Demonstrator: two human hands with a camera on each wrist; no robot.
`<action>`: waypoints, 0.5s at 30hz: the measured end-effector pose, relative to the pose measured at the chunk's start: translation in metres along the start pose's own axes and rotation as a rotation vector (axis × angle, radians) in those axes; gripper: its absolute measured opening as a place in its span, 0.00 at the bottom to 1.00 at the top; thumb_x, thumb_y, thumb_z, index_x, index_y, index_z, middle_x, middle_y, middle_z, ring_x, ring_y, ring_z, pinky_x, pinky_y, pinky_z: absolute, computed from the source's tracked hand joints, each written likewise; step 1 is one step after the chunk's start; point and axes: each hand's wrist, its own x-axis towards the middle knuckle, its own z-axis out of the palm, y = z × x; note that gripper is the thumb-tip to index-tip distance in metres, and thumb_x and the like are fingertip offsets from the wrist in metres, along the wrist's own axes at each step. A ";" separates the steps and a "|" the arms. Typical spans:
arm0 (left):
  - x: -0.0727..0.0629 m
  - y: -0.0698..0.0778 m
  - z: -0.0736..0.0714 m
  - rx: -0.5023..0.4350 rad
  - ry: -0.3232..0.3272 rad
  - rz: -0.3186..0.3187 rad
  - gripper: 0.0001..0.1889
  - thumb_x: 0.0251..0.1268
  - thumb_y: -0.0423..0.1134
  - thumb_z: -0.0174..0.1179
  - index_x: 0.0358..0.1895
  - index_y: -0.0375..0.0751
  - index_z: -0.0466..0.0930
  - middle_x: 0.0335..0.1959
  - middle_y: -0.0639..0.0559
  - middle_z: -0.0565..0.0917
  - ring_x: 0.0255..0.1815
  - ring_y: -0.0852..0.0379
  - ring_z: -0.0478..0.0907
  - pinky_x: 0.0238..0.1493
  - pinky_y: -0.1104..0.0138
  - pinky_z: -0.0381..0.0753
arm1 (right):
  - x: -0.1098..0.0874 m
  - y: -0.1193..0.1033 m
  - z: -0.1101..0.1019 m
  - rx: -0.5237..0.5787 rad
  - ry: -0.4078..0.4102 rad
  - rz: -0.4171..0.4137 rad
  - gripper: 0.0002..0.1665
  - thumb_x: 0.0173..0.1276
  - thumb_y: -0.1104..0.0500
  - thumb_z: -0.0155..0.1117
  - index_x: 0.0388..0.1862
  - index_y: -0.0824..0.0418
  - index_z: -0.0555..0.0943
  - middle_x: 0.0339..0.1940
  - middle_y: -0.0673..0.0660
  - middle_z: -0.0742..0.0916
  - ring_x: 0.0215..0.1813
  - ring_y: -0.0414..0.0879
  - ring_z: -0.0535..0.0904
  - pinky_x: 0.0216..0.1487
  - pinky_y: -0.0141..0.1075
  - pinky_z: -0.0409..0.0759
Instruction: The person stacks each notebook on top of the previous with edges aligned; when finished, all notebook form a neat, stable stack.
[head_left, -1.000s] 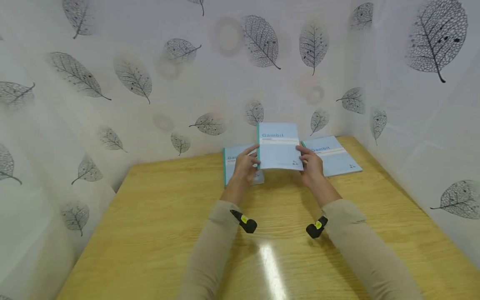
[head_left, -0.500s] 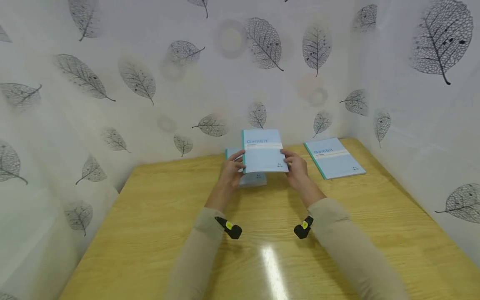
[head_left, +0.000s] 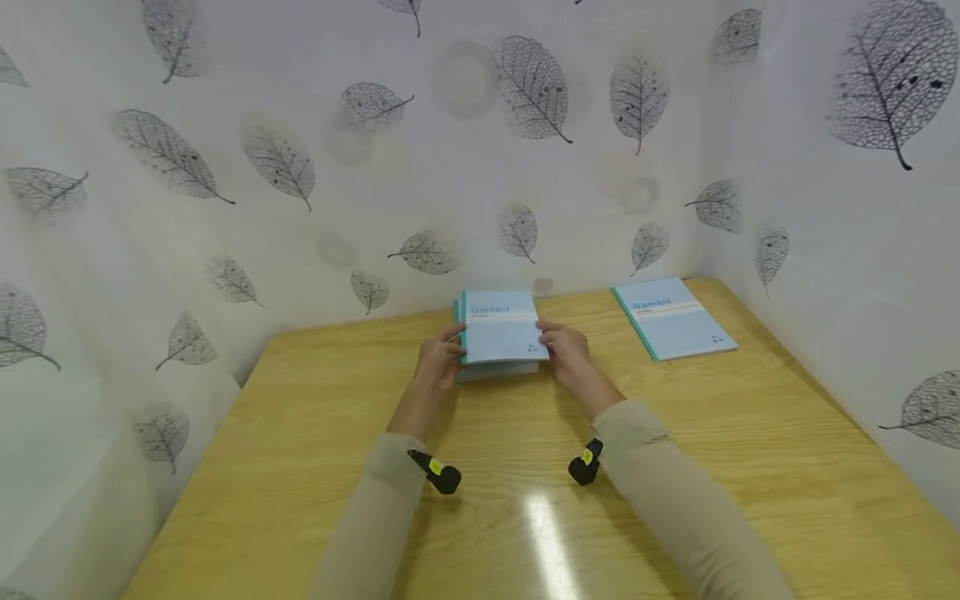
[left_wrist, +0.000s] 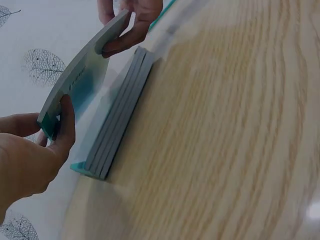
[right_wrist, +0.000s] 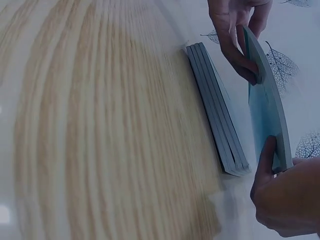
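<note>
Between both hands is a light blue notebook (head_left: 501, 335) with a green spine and "Gambit" on its cover. My left hand (head_left: 438, 360) pinches its spine edge, and my right hand (head_left: 567, 352) pinches the opposite edge. In the left wrist view the held notebook (left_wrist: 82, 72) bows slightly and hangs above a small stack of notebooks (left_wrist: 120, 117), with a gap between them. The right wrist view also shows the stack (right_wrist: 217, 107) lying below the held notebook (right_wrist: 270, 95), apart from it. From the head camera the held notebook hides most of the stack.
Another matching notebook (head_left: 675, 318) lies flat at the table's back right. The wooden table (head_left: 337, 417) meets a white curtain (head_left: 315, 250) printed with leaves along its back and sides. A black wrist camera (head_left: 442, 475) sits on each sleeve.
Both hands have carried the notebook left and down, from between the stack and the right-hand notebook to over the stack. The right-hand notebook is now fully uncovered.
</note>
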 end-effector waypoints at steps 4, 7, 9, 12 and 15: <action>0.000 -0.004 -0.006 0.016 0.001 -0.007 0.36 0.59 0.12 0.43 0.74 0.28 0.68 0.77 0.30 0.66 0.75 0.42 0.68 0.46 0.74 0.82 | -0.001 0.005 0.001 -0.035 0.004 -0.006 0.28 0.70 0.76 0.55 0.70 0.72 0.76 0.75 0.62 0.77 0.72 0.52 0.73 0.70 0.36 0.75; -0.001 -0.004 -0.009 0.069 0.028 -0.023 0.35 0.60 0.14 0.46 0.74 0.30 0.70 0.75 0.31 0.69 0.73 0.41 0.72 0.50 0.72 0.84 | -0.002 0.006 0.003 -0.079 0.009 -0.013 0.27 0.71 0.74 0.58 0.69 0.69 0.77 0.72 0.64 0.79 0.62 0.49 0.79 0.58 0.33 0.81; -0.002 -0.002 -0.010 0.126 0.047 -0.032 0.33 0.62 0.17 0.50 0.74 0.32 0.71 0.74 0.33 0.71 0.71 0.41 0.74 0.57 0.68 0.84 | -0.003 0.006 0.004 -0.122 0.013 -0.025 0.26 0.72 0.73 0.59 0.68 0.68 0.79 0.70 0.65 0.81 0.53 0.46 0.82 0.50 0.30 0.82; -0.003 0.002 -0.011 0.246 0.058 -0.033 0.30 0.67 0.24 0.55 0.74 0.34 0.71 0.74 0.36 0.72 0.71 0.41 0.74 0.70 0.60 0.77 | -0.005 0.004 0.006 -0.165 0.012 -0.037 0.25 0.73 0.71 0.58 0.67 0.67 0.80 0.67 0.66 0.82 0.47 0.44 0.82 0.45 0.30 0.82; -0.004 0.005 -0.013 0.358 0.049 -0.028 0.29 0.72 0.31 0.57 0.75 0.35 0.69 0.76 0.37 0.70 0.74 0.40 0.70 0.78 0.53 0.66 | -0.006 0.003 0.008 -0.164 0.002 -0.040 0.24 0.73 0.71 0.54 0.67 0.69 0.79 0.66 0.67 0.82 0.53 0.48 0.83 0.53 0.33 0.82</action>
